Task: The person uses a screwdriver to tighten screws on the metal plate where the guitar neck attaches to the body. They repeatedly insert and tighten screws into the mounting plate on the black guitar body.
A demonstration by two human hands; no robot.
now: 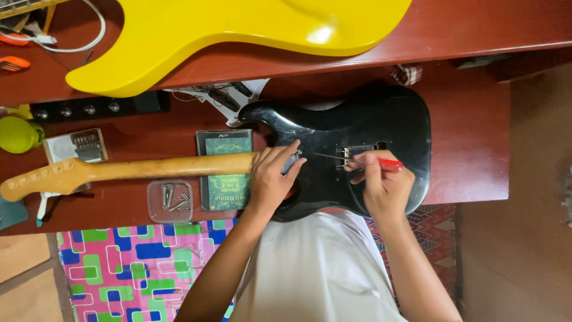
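Right hand [384, 185] gripping a red-handled screwdriver [363, 160] over the black guitar [357, 128], left hand [273, 179] unclenched, flat on its neck joint

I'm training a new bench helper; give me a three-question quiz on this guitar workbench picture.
1. True or false: the right hand holds a red-handled screwdriver whose tip points at the metal plate on the glossy black electric guitar body.
2. Where does the left hand rest?
A. on the glossy yellow guitar body
B. where the pale wooden neck meets the black body
C. on the clear plastic tray of screws
3. Fill in: the tray of screws lies beside a flat ____ packet.

Key: 1 true; 2 B; 3 green.
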